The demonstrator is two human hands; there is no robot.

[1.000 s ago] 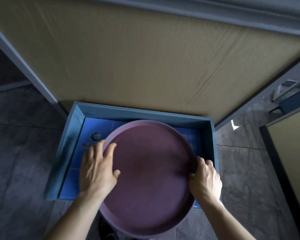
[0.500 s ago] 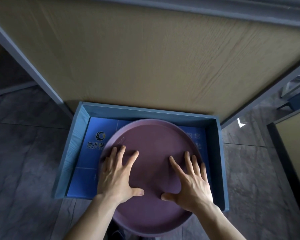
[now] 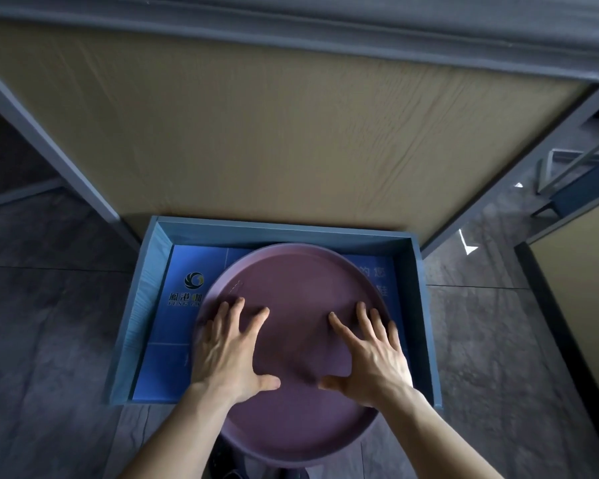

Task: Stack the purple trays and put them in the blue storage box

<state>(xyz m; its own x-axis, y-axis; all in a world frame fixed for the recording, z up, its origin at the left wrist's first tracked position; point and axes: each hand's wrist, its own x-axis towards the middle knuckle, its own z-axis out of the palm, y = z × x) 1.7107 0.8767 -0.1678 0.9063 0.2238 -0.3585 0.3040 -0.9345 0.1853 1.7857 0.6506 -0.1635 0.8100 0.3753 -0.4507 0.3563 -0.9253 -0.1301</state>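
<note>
A round purple tray [image 3: 291,281] lies tilted across the blue storage box [image 3: 142,299]. Its far half is inside the box and its near edge sticks out over the front wall. I cannot tell whether more trays are stacked beneath it. My left hand [image 3: 227,350] lies flat on the tray's left side with fingers spread. Flat on the right side, fingers also spread, rests my right hand [image 3: 370,354]. Neither hand grips anything.
The box stands on a dark tiled floor [image 3: 49,340], pushed against a tan wooden panel [image 3: 256,133] with a grey frame. A second tan panel [image 3: 581,288] stands at the right. Metal furniture legs [image 3: 567,167] show at the far right.
My hands went from holding the tray's rim at the sides to lying flat on its surface. The tray has slid a little farther into the box.
</note>
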